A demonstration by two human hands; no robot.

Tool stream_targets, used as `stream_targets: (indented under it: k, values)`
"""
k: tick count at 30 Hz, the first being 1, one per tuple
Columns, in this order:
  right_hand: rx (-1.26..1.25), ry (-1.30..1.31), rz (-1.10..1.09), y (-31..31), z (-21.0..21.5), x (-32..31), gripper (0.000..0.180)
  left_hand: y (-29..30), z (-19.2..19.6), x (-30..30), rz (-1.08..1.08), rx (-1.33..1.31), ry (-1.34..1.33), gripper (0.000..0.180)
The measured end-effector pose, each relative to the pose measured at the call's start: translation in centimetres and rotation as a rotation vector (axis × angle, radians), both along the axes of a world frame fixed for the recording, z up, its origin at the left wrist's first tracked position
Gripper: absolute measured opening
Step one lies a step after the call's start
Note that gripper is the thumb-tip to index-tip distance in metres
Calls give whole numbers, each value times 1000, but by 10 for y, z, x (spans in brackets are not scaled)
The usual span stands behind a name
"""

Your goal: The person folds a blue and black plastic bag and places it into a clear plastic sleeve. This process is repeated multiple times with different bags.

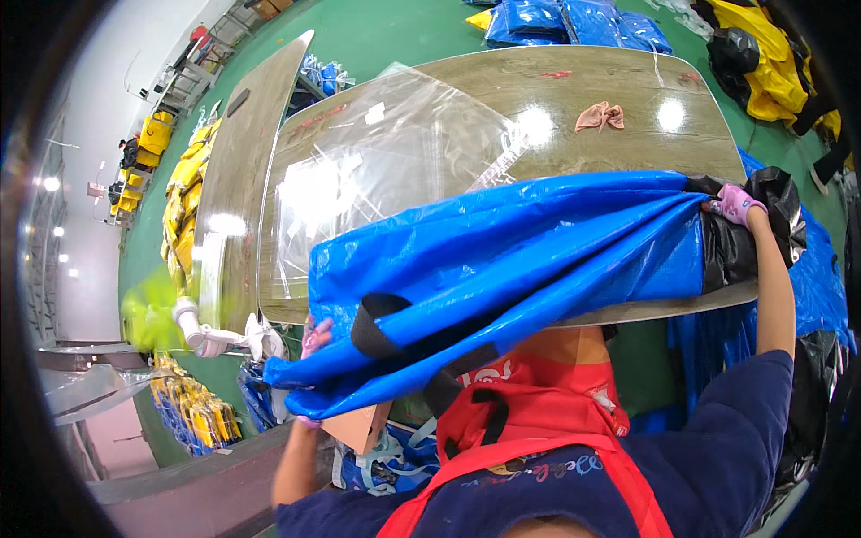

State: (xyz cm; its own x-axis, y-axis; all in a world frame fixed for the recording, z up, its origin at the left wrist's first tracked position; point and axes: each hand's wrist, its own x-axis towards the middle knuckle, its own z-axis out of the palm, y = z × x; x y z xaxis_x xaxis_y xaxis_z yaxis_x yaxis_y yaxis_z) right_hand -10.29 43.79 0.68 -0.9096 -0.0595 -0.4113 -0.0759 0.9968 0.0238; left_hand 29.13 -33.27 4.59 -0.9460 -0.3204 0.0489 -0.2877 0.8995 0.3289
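A long blue woven plastic bag (502, 238) with a black strap (378, 325) and a black end section (731, 251) stretches between my hands over the table's near edge. My right hand (737, 204), in a pink glove, is closed on the gathered black material at the bag's right end. At the lower left, my left hand (316, 337) grips the other end, its gloved fingers curling round the blue edge. Folds of the bag cover most of that hand's palm. Behind the bag, clear plastic sheets (421, 125) lie flat on the wood-patterned table (637, 76).
A crumpled pinkish cloth (599, 117) rests on the table. Folded blue packs (547, 20) are piled beyond it; yellow and black bags (758, 76) lie at far right. A cardboard box (357, 425) is beside my left arm. A blurred green object (152, 309) is near a white jointed arm (190, 325).
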Motion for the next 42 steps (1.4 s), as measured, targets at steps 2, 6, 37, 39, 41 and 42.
stream_targets:
  k: [2,6,37,39,41,42]
  values:
    - [10,-40,-5,-18,17,5,68,32,15,-19,296,324,297,49]
    - [21,-48,136,-38,23,21,67,-3,27,-99,489,443,33,51]
    - [-372,-158,-149,86,37,71,60,392,-58,-244,-761,-187,-1,79]
    - [-277,-230,-135,83,25,58,67,393,-57,-245,-719,-225,-10,76]
    - [-169,-280,-96,74,22,46,71,400,-56,-245,-646,-239,8,72]
    - [-159,-296,-89,77,21,44,73,420,-45,-252,-659,-233,-55,71]
